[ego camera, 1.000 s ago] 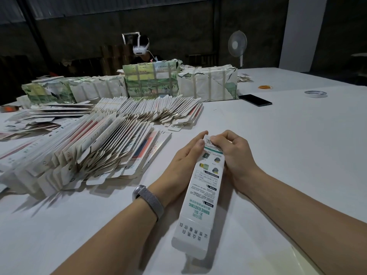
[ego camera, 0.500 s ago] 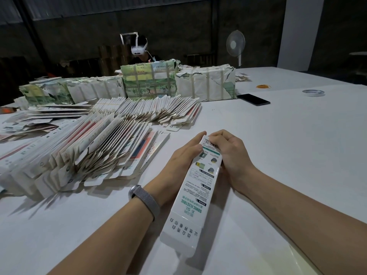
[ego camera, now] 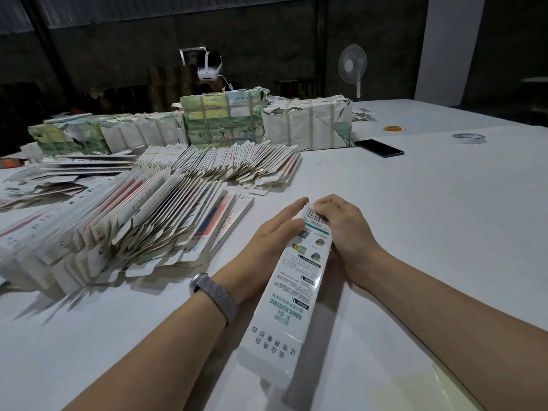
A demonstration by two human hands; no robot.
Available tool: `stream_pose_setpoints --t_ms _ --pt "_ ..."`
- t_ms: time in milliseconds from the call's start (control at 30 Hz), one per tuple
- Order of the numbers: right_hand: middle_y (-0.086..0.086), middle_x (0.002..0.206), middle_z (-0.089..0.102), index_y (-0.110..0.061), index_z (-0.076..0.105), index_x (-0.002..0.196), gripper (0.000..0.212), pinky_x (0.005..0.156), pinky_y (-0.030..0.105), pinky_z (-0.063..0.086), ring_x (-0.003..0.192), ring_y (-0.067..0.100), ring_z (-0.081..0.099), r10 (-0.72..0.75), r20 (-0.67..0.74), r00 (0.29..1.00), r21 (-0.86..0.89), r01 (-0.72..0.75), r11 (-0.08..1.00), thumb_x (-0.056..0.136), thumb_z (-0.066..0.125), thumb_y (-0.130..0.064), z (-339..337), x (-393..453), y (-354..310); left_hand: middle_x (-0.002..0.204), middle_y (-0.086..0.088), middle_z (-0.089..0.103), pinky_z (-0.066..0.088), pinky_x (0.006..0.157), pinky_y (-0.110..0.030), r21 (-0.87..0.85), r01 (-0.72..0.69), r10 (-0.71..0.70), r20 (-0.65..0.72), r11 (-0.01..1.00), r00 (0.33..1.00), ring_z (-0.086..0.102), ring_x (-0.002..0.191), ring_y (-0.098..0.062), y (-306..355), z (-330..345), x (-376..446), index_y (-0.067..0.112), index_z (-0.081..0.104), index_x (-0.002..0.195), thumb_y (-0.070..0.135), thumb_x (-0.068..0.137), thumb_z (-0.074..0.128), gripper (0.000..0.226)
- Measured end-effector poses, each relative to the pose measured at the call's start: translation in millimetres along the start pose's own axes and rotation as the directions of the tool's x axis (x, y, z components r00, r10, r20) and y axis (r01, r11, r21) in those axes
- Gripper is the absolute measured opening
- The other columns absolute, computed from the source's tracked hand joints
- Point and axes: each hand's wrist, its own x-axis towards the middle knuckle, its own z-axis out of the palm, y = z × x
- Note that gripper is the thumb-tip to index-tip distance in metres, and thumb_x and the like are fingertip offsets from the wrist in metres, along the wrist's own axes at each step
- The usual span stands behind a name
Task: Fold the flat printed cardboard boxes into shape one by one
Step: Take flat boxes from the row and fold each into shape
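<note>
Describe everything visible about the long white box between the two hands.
The box is a long, narrow carton of glossy white printed cardboard, already opened into a tube. It lies lengthwise on the white table, far end raised between the hands. Its top face carries a barcode at the far end, small product pictures, green lettering and large Chinese characters near the close end. The left hand rests straight fingers against its left side; the right hand curls its fingers over the barcode end.

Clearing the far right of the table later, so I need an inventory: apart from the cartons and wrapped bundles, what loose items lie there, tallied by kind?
Phone: 1
Tape roll: 1
Clump of rubber bands: 1
Total: 3
The standing fan stands beyond the table, so it is not counted.
</note>
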Motion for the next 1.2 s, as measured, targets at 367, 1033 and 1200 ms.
stream_pose_setpoints --t_ms 367,1033,1200 --pt "0.009 0.067 0.057 -0.015 0.058 0.073 0.025 0.062 0.037 0.046 0.063 0.025 0.056 -0.019 0.013 1.000 0.019 0.019 1.000 0.095 0.052 -0.005 -3.1 2.3 0.5 0.122 -0.020 0.070 0.057 0.084 -0.037 -0.064 0.033 -0.029 0.054 0.997 0.998 0.067 0.109 -0.040 4.5 -0.6 -4.6 0.047 0.049 0.135 0.032 0.089 0.057 0.050" --pt "0.003 0.063 0.061 -0.021 0.062 0.070 0.031 0.049 0.025 0.048 0.055 0.017 0.060 -0.052 0.095 0.994 0.060 0.047 0.997 0.100 0.054 -0.015 -1.5 0.3 2.7 0.103 -0.017 0.073 0.054 0.065 -0.026 -0.051 -0.047 0.046 -0.021 0.998 0.999 0.069 0.083 -0.021 6.3 4.1 -6.6 0.027 0.054 0.133 0.027 0.086 0.051 0.047" --pt "0.001 0.067 0.067 -0.019 0.061 0.086 0.012 0.044 0.021 0.046 0.056 0.017 0.067 -0.045 0.111 0.993 -0.005 0.046 0.999 0.097 0.059 -0.015 -0.9 -0.3 3.6 0.083 -0.007 0.074 0.053 0.057 -0.025 -0.043 -0.060 0.057 -0.062 0.997 0.996 0.068 0.068 -0.016 6.3 3.6 -6.6 0.027 0.055 0.122 0.022 0.089 0.050 0.034"
